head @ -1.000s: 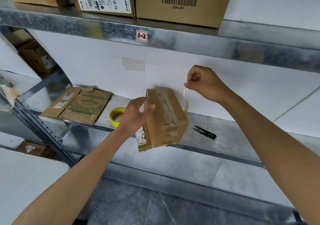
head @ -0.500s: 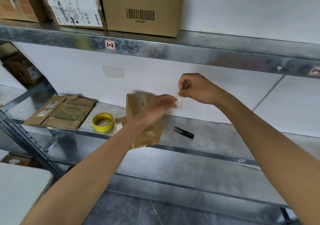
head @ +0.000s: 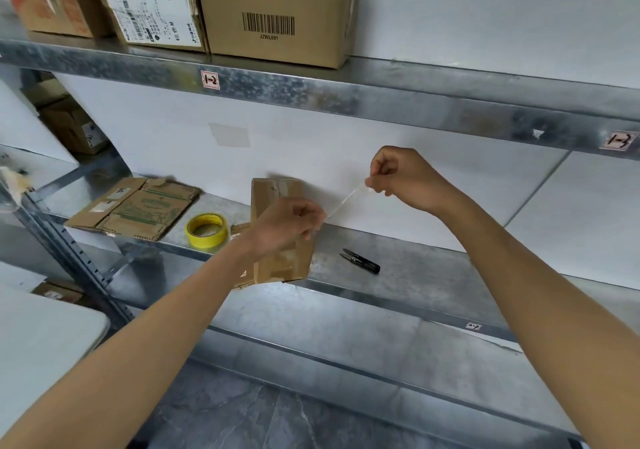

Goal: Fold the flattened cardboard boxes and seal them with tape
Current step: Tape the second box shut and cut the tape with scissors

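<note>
Shelf [head: 450, 275], left hand [head: 287, 224], right hand [head: 405, 178] pinching tape [head: 346, 202]

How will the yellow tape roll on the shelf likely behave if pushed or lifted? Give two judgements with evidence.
The tape roll lies flat, hole up, on the smooth metal shelf, so a push would probably slide it, not roll it. Being a hollow ring, it is likely light and stiff enough to lift by its rim.

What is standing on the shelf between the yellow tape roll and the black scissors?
In the head view, the cardboard box stands between the tape roll and the scissors, partly hidden behind the left hand.
</note>
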